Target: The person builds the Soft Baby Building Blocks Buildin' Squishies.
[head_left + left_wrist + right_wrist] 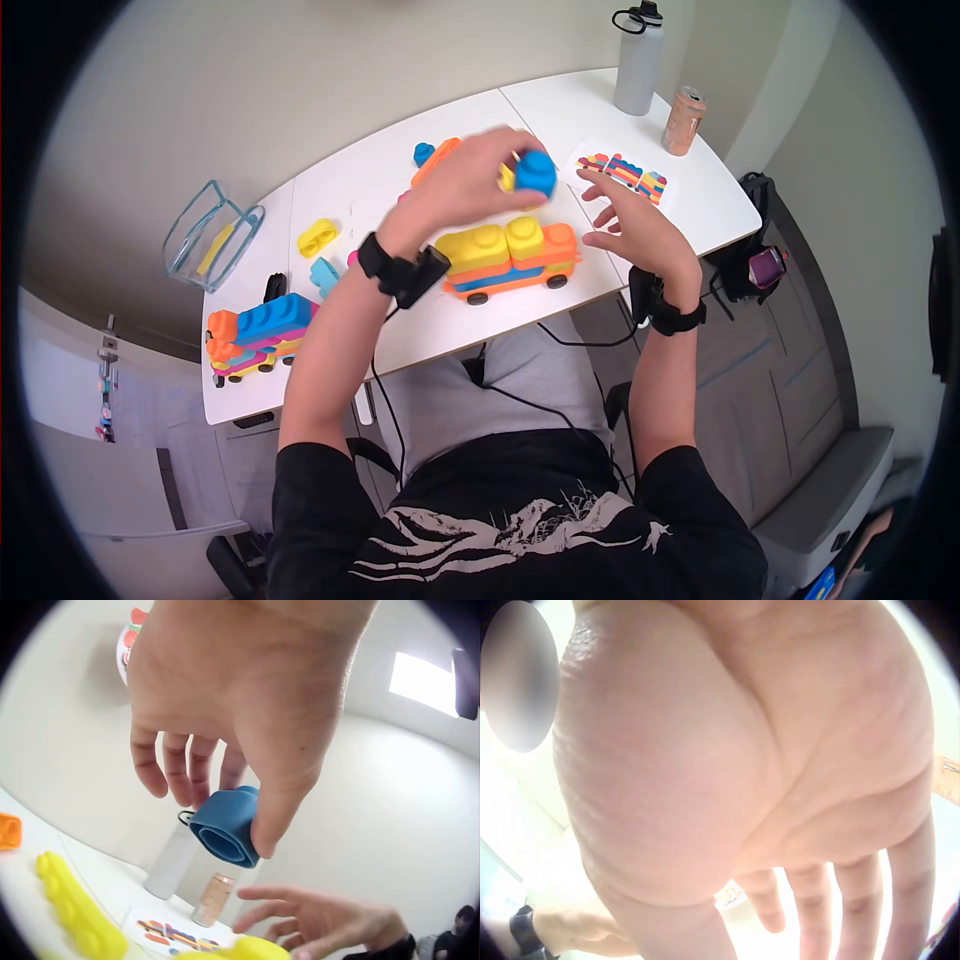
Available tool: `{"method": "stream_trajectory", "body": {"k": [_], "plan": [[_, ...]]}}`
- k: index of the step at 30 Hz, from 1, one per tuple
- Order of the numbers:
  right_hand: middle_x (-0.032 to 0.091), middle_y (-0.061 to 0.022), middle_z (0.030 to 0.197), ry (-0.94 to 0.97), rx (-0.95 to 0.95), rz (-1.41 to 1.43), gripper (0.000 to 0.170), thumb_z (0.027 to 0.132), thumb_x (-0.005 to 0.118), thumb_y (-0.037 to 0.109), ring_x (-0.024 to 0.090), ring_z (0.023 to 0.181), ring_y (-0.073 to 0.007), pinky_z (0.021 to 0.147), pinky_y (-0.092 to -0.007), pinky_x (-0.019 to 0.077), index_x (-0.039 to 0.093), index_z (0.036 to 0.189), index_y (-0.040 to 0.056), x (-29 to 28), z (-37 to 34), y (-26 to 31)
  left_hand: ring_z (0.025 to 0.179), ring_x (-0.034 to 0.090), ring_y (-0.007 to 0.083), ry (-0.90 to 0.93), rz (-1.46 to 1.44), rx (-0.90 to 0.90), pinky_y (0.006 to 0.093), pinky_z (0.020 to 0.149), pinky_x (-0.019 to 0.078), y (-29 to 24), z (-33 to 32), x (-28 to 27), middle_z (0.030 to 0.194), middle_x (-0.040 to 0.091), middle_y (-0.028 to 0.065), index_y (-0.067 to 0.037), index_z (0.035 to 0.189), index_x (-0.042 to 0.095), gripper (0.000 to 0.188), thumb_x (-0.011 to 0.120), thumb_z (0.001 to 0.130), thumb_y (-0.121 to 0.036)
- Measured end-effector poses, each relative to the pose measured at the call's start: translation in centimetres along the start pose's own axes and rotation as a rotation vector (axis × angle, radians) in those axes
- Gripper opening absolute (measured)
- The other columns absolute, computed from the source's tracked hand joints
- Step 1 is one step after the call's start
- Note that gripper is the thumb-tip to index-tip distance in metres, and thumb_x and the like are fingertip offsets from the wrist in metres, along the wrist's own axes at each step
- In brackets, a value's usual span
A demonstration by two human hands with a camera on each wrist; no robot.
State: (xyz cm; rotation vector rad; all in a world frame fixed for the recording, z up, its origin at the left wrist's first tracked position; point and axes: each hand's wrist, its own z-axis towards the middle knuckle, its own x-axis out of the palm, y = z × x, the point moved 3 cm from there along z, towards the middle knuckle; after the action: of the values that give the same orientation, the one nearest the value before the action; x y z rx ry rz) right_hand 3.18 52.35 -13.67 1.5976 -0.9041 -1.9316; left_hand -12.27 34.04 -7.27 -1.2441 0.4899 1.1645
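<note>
My left hand [460,185] pinches a small blue toy block [535,174] between thumb and fingers, held up over the table. In the left wrist view the hollow underside of the blue block [225,829] shows. Just below it stands a toy vehicle [510,262] with yellow blocks on top, orange and blue parts, and dark wheels. My right hand [640,225] hovers to the right of this vehicle with fingers spread and nothing in them. Close beyond its fingertips lies a picture card [625,180] showing colourful block vehicles.
Another block vehicle [262,328] with blue and orange parts stands at the table's left end. Loose pieces, among them a yellow block [317,238] and a light blue block [323,277], lie nearby. A clear container [213,240], a grey bottle [638,68] and a can [684,122] stand near the edges.
</note>
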Motion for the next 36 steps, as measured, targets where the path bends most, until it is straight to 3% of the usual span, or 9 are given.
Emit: {"method": "stream_trajectory", "body": {"k": [2, 8, 12, 16, 22, 25, 27, 30, 36], "plan": [[0.066, -0.0121, 0.133, 0.004, -0.013, -0.045, 0.085, 0.086, 0.085, 0.009, 0.071, 0.105, -0.0239, 0.091, -0.0368, 0.0593, 0.043, 0.16, 0.0127, -0.3, -0.3, 0.5, 0.103, 0.07, 0.0261, 0.06, 0.012, 0.058, 0.0384, 0.089, 0.0578, -0.7, -0.5, 1.9, 0.116, 0.07, 0.0109, -0.007, 0.129, 0.064, 0.05, 0.085, 0.087, -0.025], [0.067, -0.0126, 0.131, -0.004, -0.097, -0.014, 0.082, 0.086, 0.084, 0.008, 0.07, 0.102, -0.0251, 0.091, -0.0377, 0.0582, 0.046, 0.158, 0.0102, 0.0, -1.5, 2.7, 0.106, 0.07, 0.0374, 0.045, 0.188, -0.018, 0.0432, 0.091, 0.0574, -1.7, -0.9, 5.1, 0.112, 0.07, 0.0196, -0.001, 0.125, 0.061, 0.05, 0.083, 0.086, -0.023], [0.069, -0.0141, 0.13, -0.042, -0.142, -0.036, 0.07, 0.089, 0.082, 0.009, 0.07, 0.101, -0.0265, 0.09, -0.0378, 0.058, 0.052, 0.152, 0.0073, 0.6, -1.0, 2.7, 0.103, 0.071, 0.0369, -0.023, 0.146, 0.017, 0.0437, 0.089, 0.0572, -1.8, -1.2, 5.6, 0.109, 0.071, 0.0191, 0.001, 0.12, 0.062, 0.05, 0.085, 0.084, -0.025], [0.07, -0.011, 0.129, -0.032, -0.181, -0.053, 0.071, 0.088, 0.081, 0.004, 0.071, 0.103, -0.024, 0.087, -0.038, 0.06, 0.05, 0.152, 0.0083, 1.0, -0.3, 2.1, 0.104, 0.071, 0.0364, -0.01, 0.042, -0.042, 0.0433, 0.089, 0.057, -2.0, -1.8, 6.2, 0.109, 0.071, 0.0191, 0.002, 0.119, 0.061, 0.053, 0.087, 0.083, -0.026], [0.072, -0.0105, 0.125, -0.009, -0.137, -0.108, 0.063, 0.09, 0.078, 0.001, 0.072, 0.102, -0.0245, 0.088, -0.0379, 0.0598, 0.055, 0.148, 0.0091, 1.7, -0.3, 2.7, 0.11, 0.069, 0.0356, -0.036, 0.042, -0.025, 0.0438, 0.094, 0.056, -1.6, -3.7, 6.2, 0.12, 0.07, 0.0193, 0.0, 0.128, 0.062, 0.058, 0.086, 0.084, -0.03], [0.072, -0.0107, 0.124, -0.013, -0.158, -0.104, 0.062, 0.09, 0.078, 0.0, 0.073, 0.101, -0.0246, 0.088, -0.038, 0.0597, 0.056, 0.147, 0.01, 1.8, -0.2, 2.8, 0.111, 0.069, 0.0361, -0.058, 0.179, -0.054, 0.0442, 0.095, 0.0557, -2.0, -5.6, 4.6, 0.125, 0.069, 0.0178, -0.001, 0.133, 0.061, 0.058, 0.083, 0.086, -0.029], [0.072, -0.0103, 0.124, -0.012, -0.178, -0.08, 0.056, 0.09, 0.078, 0.001, 0.073, 0.099, -0.024, 0.087, -0.0374, 0.0598, 0.06, 0.143, 0.0092, 1.9, -0.2, 2.9, 0.11, 0.069, 0.0356, 0.052, 0.386, -0.181, 0.0443, 0.094, 0.0563, -1.2, -6.9, 3.8, 0.124, 0.07, 0.0165, -0.002, 0.133, 0.062, 0.054, 0.08, 0.088, -0.026], [0.074, -0.0139, 0.119, -0.018, -0.234, -0.025, 0.044, 0.09, 0.076, 0.001, 0.073, 0.098, -0.0273, 0.087, -0.0364, 0.0589, 0.067, 0.133, 0.0033, 2.1, -0.1, 3.2, 0.11, 0.069, 0.0343, 0.15, 0.325, -0.284, 0.0443, 0.091, 0.057, -1.0, -7.3, 3.5, 0.118, 0.072, 0.016, -0.005, 0.135, 0.062, 0.052, 0.078, 0.088, -0.021], [0.074, -0.0141, 0.117, -0.058, -0.186, -0.069, 0.031, 0.09, 0.075, 0.002, 0.073, 0.096, -0.0287, 0.086, -0.0373, 0.0582, 0.074, 0.121, 0.0035, 2.3, 0.2, 3.4, 0.106, 0.07, 0.0353, 0.138, 0.256, -0.288, 0.0455, 0.088, 0.057, -1.4, -7.2, 3.5, 0.111, 0.074, 0.0167, -0.007, 0.135, 0.062, 0.05, 0.077, 0.089, -0.02]]}}
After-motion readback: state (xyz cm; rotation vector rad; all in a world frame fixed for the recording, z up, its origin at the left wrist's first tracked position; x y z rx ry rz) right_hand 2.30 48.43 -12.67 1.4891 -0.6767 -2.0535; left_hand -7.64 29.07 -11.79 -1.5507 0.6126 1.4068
